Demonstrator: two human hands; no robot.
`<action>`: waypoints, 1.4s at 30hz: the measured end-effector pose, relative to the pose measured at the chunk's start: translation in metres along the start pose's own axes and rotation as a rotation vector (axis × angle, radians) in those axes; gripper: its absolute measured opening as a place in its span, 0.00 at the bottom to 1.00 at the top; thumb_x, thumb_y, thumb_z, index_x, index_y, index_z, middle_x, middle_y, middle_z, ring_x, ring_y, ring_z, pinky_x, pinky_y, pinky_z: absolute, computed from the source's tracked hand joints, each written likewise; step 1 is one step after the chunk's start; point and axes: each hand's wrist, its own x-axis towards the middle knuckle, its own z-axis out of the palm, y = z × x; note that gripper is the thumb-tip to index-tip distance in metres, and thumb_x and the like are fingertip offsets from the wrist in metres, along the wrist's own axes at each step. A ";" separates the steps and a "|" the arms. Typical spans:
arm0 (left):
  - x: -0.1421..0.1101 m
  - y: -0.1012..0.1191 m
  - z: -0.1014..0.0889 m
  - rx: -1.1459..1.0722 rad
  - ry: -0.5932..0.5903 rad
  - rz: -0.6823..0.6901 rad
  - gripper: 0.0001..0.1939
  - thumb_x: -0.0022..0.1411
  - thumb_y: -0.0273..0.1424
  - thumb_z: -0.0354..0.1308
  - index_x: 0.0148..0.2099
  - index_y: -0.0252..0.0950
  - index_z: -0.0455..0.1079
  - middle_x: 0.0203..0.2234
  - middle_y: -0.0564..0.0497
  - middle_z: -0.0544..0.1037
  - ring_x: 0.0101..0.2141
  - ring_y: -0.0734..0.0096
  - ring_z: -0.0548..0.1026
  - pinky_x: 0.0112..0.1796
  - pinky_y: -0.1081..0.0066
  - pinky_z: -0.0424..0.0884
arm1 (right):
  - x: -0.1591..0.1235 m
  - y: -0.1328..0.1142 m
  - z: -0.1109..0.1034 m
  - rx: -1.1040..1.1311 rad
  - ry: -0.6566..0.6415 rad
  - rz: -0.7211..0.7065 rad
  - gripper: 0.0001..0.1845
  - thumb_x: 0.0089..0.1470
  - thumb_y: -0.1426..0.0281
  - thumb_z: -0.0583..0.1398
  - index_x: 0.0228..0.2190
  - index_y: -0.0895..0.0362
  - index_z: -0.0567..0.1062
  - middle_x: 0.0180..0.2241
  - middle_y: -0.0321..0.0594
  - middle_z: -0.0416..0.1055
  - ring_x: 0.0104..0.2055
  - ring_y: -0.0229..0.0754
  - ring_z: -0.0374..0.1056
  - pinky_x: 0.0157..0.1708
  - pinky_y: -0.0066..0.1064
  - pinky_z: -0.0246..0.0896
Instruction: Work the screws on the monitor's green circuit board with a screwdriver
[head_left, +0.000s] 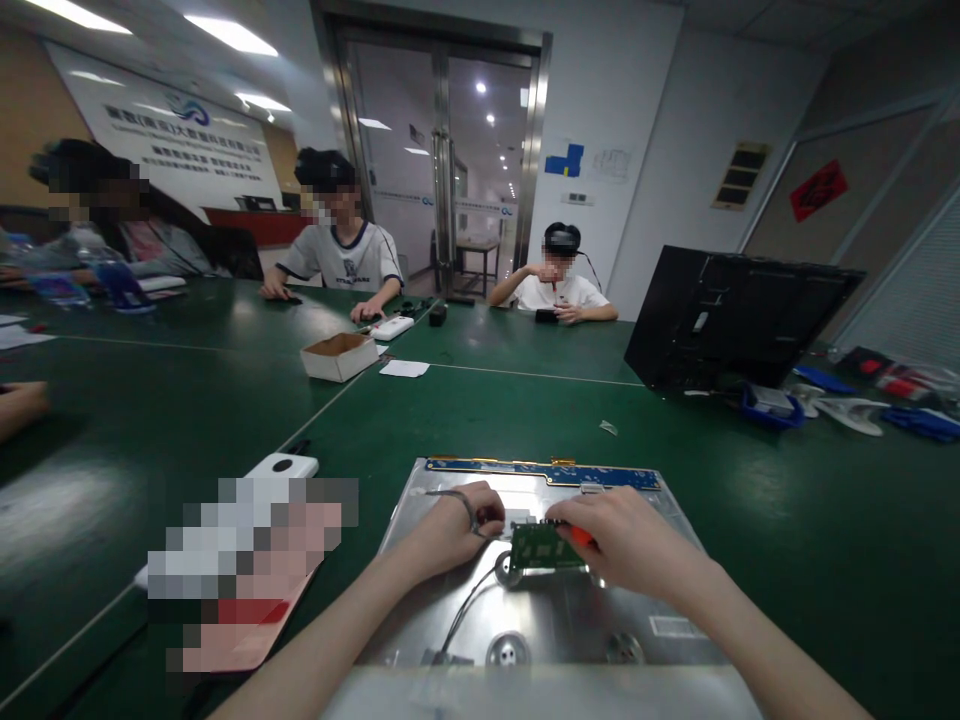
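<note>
My left hand [472, 515] has its fingers curled beside the left edge of a small green circuit board [536, 548]. A thin grey curved strip [459, 496] loops over those fingers; what they pinch, if anything, is hidden. My right hand [626, 535] grips the board's upper right side, its fingertips at the top edge. Partly hidden under that hand is an orange-red object [580, 537]. Both hands are over a silvery metal panel [555, 620] with round recesses. A blue circuit strip [600, 476] runs along the panel's far edge. Dark wires [469, 605] run below the green board.
On the green table [487, 420] stand an open white box [339, 358] and a black monitor [735, 320]. A white device [285, 466] and a pink object [262, 610] lie left of my forearm. Several people sit around; another person's hand [22, 405] shows at the left edge.
</note>
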 end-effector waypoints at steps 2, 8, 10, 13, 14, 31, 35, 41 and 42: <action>0.001 -0.001 0.000 0.031 -0.006 -0.001 0.04 0.57 0.24 0.56 0.31 0.36 0.71 0.28 0.52 0.74 0.31 0.68 0.71 0.32 0.72 0.64 | -0.001 -0.002 -0.002 0.008 -0.013 0.003 0.14 0.60 0.75 0.57 0.45 0.52 0.77 0.36 0.41 0.79 0.36 0.45 0.73 0.34 0.33 0.57; 0.004 -0.003 -0.002 0.069 -0.050 0.010 0.03 0.57 0.24 0.59 0.32 0.36 0.72 0.28 0.52 0.74 0.30 0.68 0.71 0.33 0.72 0.64 | -0.014 -0.010 -0.015 0.040 -0.091 -0.035 0.08 0.59 0.72 0.58 0.39 0.53 0.77 0.34 0.39 0.77 0.34 0.44 0.71 0.30 0.33 0.52; 0.003 -0.002 -0.003 0.071 -0.048 0.020 0.04 0.58 0.24 0.58 0.33 0.36 0.72 0.28 0.52 0.74 0.30 0.68 0.71 0.34 0.71 0.64 | -0.021 -0.016 -0.014 0.062 -0.136 -0.062 0.05 0.58 0.69 0.60 0.38 0.53 0.76 0.34 0.39 0.77 0.32 0.43 0.70 0.28 0.33 0.50; 0.002 0.000 -0.004 0.074 -0.039 0.032 0.04 0.59 0.23 0.57 0.33 0.36 0.73 0.29 0.51 0.75 0.31 0.67 0.72 0.34 0.71 0.65 | -0.029 -0.025 -0.003 0.048 -0.188 -0.063 0.07 0.54 0.66 0.65 0.36 0.53 0.75 0.34 0.39 0.76 0.32 0.45 0.70 0.27 0.33 0.48; 0.002 0.000 -0.004 0.075 -0.037 0.034 0.04 0.58 0.23 0.58 0.33 0.35 0.73 0.29 0.51 0.75 0.31 0.67 0.72 0.34 0.71 0.65 | -0.031 -0.027 0.003 0.032 -0.191 -0.041 0.09 0.53 0.65 0.66 0.36 0.54 0.74 0.35 0.40 0.76 0.32 0.46 0.70 0.26 0.33 0.48; 0.002 0.000 -0.002 0.067 -0.029 0.031 0.05 0.58 0.23 0.56 0.32 0.35 0.73 0.28 0.51 0.75 0.30 0.68 0.72 0.33 0.72 0.64 | -0.032 -0.019 0.035 0.230 -0.140 0.031 0.33 0.50 0.55 0.68 0.55 0.50 0.69 0.55 0.47 0.69 0.47 0.58 0.71 0.41 0.45 0.64; 0.002 0.002 -0.002 0.063 -0.016 0.031 0.05 0.58 0.23 0.57 0.32 0.35 0.73 0.28 0.52 0.75 0.29 0.69 0.71 0.32 0.72 0.64 | -0.030 -0.013 0.039 0.268 -0.156 -0.002 0.35 0.50 0.52 0.68 0.57 0.49 0.70 0.55 0.47 0.69 0.48 0.58 0.71 0.43 0.46 0.65; 0.003 0.003 -0.003 0.064 -0.034 0.031 0.05 0.58 0.23 0.57 0.32 0.35 0.73 0.28 0.51 0.75 0.30 0.69 0.71 0.33 0.73 0.64 | -0.027 -0.015 0.019 0.418 -0.093 -0.009 0.31 0.48 0.59 0.70 0.53 0.52 0.74 0.55 0.48 0.71 0.51 0.58 0.70 0.48 0.48 0.64; 0.003 0.003 -0.003 0.063 -0.038 0.031 0.05 0.58 0.23 0.57 0.32 0.35 0.74 0.28 0.51 0.75 0.30 0.69 0.71 0.32 0.73 0.63 | -0.025 -0.015 0.013 0.490 -0.023 0.008 0.27 0.50 0.62 0.68 0.52 0.52 0.74 0.53 0.46 0.73 0.50 0.55 0.70 0.49 0.46 0.64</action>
